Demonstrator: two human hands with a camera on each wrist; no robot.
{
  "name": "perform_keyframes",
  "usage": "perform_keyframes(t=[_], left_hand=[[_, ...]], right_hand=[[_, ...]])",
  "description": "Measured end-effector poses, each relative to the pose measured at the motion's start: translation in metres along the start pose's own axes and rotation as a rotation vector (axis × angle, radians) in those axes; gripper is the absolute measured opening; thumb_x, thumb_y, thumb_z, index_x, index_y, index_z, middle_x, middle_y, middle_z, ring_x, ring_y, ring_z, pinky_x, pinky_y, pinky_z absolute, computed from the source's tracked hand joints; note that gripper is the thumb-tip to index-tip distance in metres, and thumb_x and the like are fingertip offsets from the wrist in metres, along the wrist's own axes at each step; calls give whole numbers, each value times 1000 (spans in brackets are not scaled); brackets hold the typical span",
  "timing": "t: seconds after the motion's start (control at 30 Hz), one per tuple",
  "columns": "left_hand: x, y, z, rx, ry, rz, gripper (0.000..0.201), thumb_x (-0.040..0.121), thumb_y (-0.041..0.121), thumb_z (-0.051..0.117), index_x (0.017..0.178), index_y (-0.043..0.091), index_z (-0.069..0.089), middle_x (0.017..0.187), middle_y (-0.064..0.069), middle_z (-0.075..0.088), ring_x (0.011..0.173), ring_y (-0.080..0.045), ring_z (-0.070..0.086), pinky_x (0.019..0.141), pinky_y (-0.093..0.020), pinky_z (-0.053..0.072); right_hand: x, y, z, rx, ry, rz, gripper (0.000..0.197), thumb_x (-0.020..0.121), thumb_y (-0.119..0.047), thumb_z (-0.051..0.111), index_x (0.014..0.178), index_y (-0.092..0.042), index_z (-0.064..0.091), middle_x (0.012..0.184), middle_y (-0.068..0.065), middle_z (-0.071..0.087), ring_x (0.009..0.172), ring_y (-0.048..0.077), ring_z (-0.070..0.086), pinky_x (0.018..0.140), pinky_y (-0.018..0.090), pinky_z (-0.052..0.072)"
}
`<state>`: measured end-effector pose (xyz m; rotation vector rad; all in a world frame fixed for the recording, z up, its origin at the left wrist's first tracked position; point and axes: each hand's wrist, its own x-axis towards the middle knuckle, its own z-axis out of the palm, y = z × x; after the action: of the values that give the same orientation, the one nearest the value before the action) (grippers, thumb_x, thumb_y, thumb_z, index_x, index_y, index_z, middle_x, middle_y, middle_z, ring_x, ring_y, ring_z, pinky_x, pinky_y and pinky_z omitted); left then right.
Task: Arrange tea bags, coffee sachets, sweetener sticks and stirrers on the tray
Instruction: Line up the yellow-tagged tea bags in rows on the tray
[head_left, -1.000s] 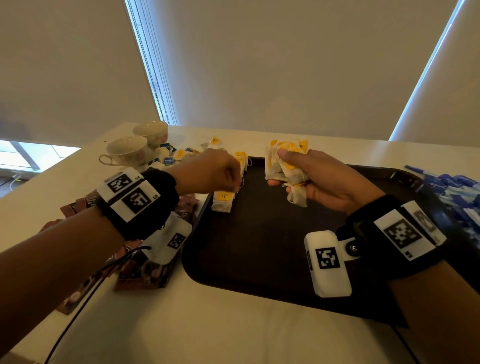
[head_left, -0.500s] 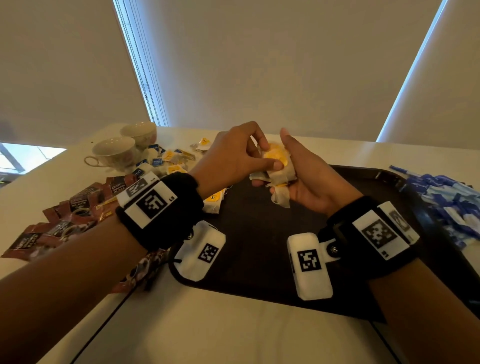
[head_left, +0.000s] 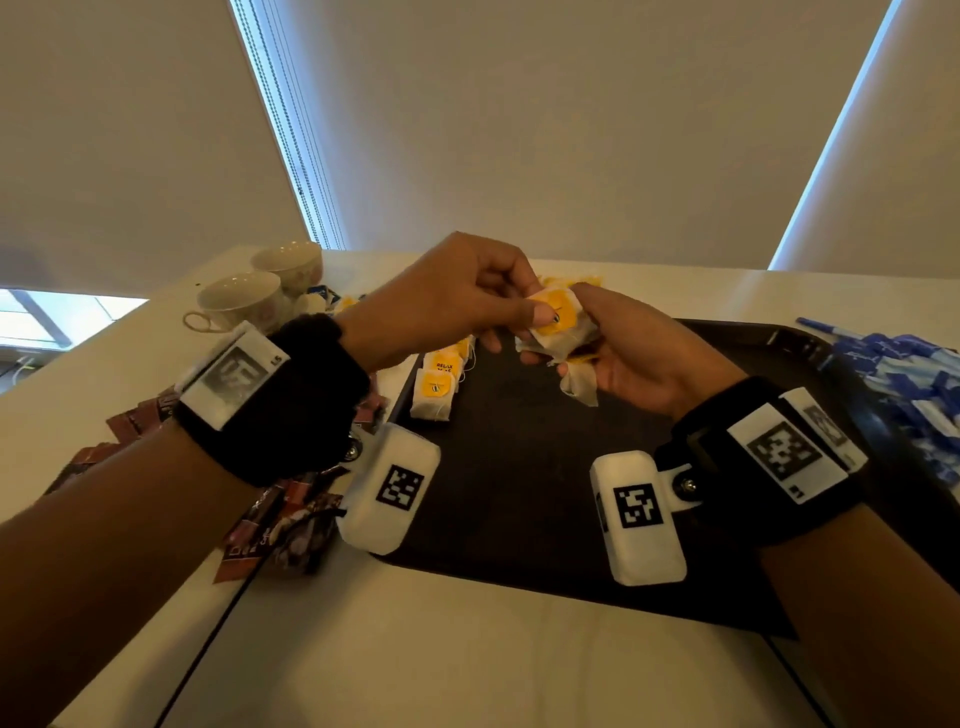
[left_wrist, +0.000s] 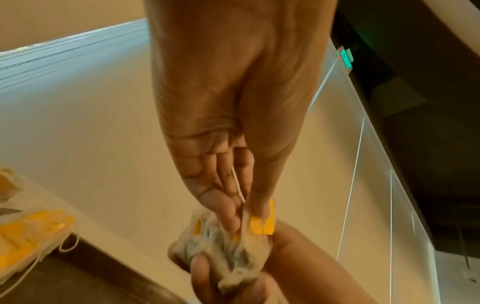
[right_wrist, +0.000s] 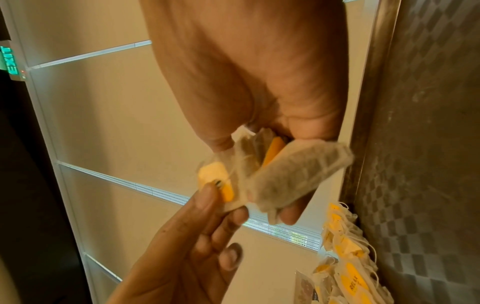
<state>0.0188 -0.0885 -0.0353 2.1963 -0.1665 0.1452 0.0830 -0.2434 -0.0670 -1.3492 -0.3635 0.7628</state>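
Yellow tags, head view: I am pinching the top tea bag (head_left: 555, 318) by its tag with my left hand (head_left: 457, 291), thumb and forefinger closed on it, while my right hand (head_left: 639, 353) is gripping the bunch of tea bags (head_left: 566, 358) above the far left of the tray (head_left: 519, 493).
Doing it well: I am peeling one bag off slowly, so no strings snag, then likely laying it beside the row of tea bags (head_left: 436, 387) on the tray's left edge.
Left wrist view: my left fingertips (left_wrist: 228, 218) are pressing into the bunch; a string (left_wrist: 237, 183) is crossing them.
Right wrist view: my right hand (right_wrist: 259, 82) is clamping several bags (right_wrist: 298, 170); how many, I cannot tell.
Hard to make out: coffee sachets (head_left: 291, 514) are half hidden under my left wrist, and the blue-and-white pile (head_left: 904, 384) is blurred; sticks or stirrers, I cannot say.
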Motion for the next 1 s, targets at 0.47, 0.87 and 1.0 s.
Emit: perform_keyframes(t=[0.47, 0.87, 1.0], left_hand=[[-38, -46, -41, 375, -365, -307, 11, 80, 22, 70, 79, 14, 63, 71, 1, 71, 63, -9, 66, 61, -17, 52], [-23, -77, -30, 730, -265, -261, 13, 83, 37, 67, 85, 28, 58, 91, 9, 59, 89, -13, 58, 83, -33, 51], [-25, -79, -28, 724, -235, -266, 16, 83, 34, 68, 93, 30, 56, 94, 11, 59, 92, -12, 57, 85, -36, 51]], right_hand=[[1, -1, -1, -35, 71, 34, 33, 97, -18, 45, 128, -8, 44, 103, 16, 64, 76, 18, 68, 46, 20, 50], [2, -1, -1, -59, 71, 26, 32, 97, -18, 46, 127, -9, 44, 99, 15, 66, 76, 18, 68, 46, 19, 49], [3, 0, -2, -62, 64, 30, 33, 96, -18, 47, 128, -9, 44, 101, 16, 65, 75, 17, 69, 47, 19, 50]])
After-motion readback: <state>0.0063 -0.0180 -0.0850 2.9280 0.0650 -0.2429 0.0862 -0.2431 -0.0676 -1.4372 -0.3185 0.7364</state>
